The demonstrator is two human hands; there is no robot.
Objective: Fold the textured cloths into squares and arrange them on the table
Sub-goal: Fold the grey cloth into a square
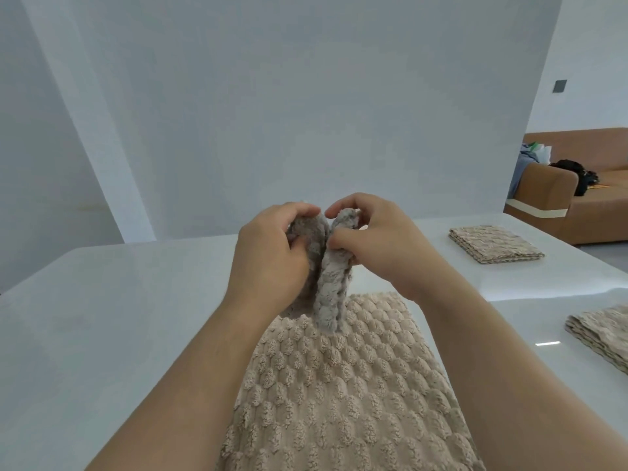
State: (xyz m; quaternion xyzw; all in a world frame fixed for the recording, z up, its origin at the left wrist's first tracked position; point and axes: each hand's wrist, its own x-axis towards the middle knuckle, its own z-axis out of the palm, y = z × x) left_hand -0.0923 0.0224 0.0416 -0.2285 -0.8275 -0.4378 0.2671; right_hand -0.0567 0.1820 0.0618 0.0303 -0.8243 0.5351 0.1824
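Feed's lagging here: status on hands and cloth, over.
Left hand, right hand grip far edge of beige cloth, lifted above table. Far folded cloth, near folded cloth set at right. Nothing in the way.

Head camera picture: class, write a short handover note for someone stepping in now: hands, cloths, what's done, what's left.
Left hand and right hand each grip a lifted part of the beige cloth's far edge, pressed together above the table; the rest lies flat.
Done: one folded cloth far right, a folded pile at the near right edge.
Left: fold this cloth square and set it down.
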